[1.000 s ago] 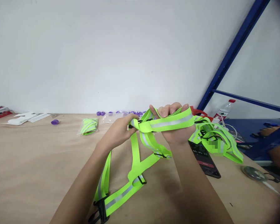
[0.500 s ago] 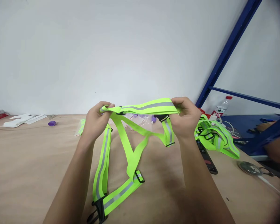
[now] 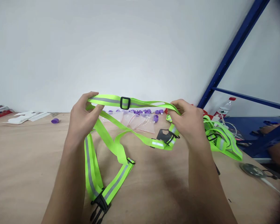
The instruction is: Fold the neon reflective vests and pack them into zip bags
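A neon yellow-green reflective harness (image 3: 108,101) with a grey stripe is stretched between my hands above the table. My left hand (image 3: 85,115) pinches one end of its upper strap, and my right hand (image 3: 185,118) grips the other end. Between them a black slide adjuster (image 3: 125,103) sits on the strap. Looser straps hang below. One carries a black prong buckle (image 3: 100,200) at the lower left, its prongs free. Close below my right hand hangs a black socket buckle (image 3: 165,136).
Clear plastic bags (image 3: 140,122) and several purple caps (image 3: 156,119) lie behind the harness. On the right are another heap of reflective straps (image 3: 224,138), a red-capped bottle (image 3: 224,107), a round glassy disc (image 3: 252,170) and a blue frame (image 3: 233,53). White pieces (image 3: 25,117) lie left.
My left hand has moved left and slightly up, drawing the strap longer. The slide adjuster now faces me mid-strap, and the socket buckle has swung into fuller view.
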Demonstrator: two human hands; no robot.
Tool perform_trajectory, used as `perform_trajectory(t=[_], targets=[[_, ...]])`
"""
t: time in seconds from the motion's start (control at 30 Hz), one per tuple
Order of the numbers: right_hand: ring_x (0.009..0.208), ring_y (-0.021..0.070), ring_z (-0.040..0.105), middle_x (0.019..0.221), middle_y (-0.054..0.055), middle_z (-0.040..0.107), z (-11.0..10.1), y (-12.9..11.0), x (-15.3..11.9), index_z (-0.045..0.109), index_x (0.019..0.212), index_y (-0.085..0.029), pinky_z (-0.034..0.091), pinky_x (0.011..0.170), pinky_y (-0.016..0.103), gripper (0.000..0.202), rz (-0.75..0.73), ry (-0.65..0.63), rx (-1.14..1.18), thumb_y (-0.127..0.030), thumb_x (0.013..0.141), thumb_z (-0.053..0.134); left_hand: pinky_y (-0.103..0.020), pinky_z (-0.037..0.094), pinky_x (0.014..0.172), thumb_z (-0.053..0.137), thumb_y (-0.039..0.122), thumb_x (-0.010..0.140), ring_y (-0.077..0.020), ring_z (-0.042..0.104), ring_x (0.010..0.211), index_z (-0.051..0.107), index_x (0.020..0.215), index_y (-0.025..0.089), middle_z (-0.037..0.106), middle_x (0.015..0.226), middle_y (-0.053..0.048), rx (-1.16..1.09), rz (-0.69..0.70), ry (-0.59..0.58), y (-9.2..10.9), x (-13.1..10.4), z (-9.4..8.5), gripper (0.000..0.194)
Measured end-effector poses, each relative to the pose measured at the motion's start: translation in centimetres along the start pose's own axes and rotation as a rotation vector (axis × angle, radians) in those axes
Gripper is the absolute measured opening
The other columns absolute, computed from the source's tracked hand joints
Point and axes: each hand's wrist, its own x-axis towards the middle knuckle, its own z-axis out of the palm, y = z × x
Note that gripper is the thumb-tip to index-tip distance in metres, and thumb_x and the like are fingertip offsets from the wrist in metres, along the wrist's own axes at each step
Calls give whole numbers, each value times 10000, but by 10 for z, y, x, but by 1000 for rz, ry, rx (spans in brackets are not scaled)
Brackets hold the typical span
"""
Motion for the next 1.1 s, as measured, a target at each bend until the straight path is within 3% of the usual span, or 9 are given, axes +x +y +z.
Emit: perform_trajectory(t=[0.13,0.27,0.37,0.47,0.57,0.63,0.8,0.93,1.1], targets=[[654,230,617,675,41,679,-15,-8,-3,669,762,-227,339,582,307,201,94,-298,-335,-300,887,528,-429,584,926,673,363,842,-278,673,1054,628,1295,241,685,1195,-82,-194,11,-91,3,-2,-4,472],[617,196,620,698,29,681,-14,-4,-5,648,730,-224,350,554,285,187,127,-576,-345,-237,871,526,-481,606,924,669,380,843,-315,676,1087,661,1290,197,698,1233,-98,-337,-26,-178,15,-8,-2,482],[694,198,673,837,42,734,-9,-4,-7,701,882,-224,424,583,277,143,142,-734,-287,-201,834,568,-495,587,976,660,358,853,-356,596,1263,703,1252,186,638,1391,-92,-409,-2,-225,27,-16,5,436],[950,243,711,1094,78,745,-9,-15,-11,658,1231,-236,530,748,305,418,84,-867,-104,-312,821,678,-492,495,1098,616,288,882,-334,516,1371,708,1264,187,598,1447,-80,-399,77,-327,40,-27,14,406],[1183,291,641,1317,85,665,-7,-32,-16,557,1388,-281,540,924,380,682,-99,-869,146,-462,768,777,-452,447,1134,544,214,907,-285,548,1346,678,1320,236,615,1430,-58,-302,199,-444,52,-38,23,435],[1177,293,637,1288,64,674,-2,-41,-20,619,1288,-282,545,939,409,554,-168,-848,309,-471,789,770,-427,497,1055,495,174,913,-270,612,1259,654,1353,265,668,1359,-60,-237,275,-523,58,-44,27,476],[891,208,694,943,43,725,13,-49,-23,680,981,-200,586,748,329,170,-106,-732,680,-346,894,670,-355,546,809,427,154,944,-220,693,907,484,1506,287,753,1093,-62,-160,301,-625,60,-49,30,580],[523,104,587,717,-4,684,9,-44,-21,638,875,-179,502,485,226,105,-44,-688,898,-281,878,665,-344,530,829,524,270,968,-226,690,942,305,1593,278,731,1055,-56,-203,216,-618,53,-47,32,662],[304,41,358,513,-52,622,2,-37,-21,573,819,-191,269,313,164,132,25,-679,1044,-284,875,648,-332,515,796,575,267,925,-234,702,932,486,1498,244,752,1013,-52,-90,153,-563,47,-45,44,580]])
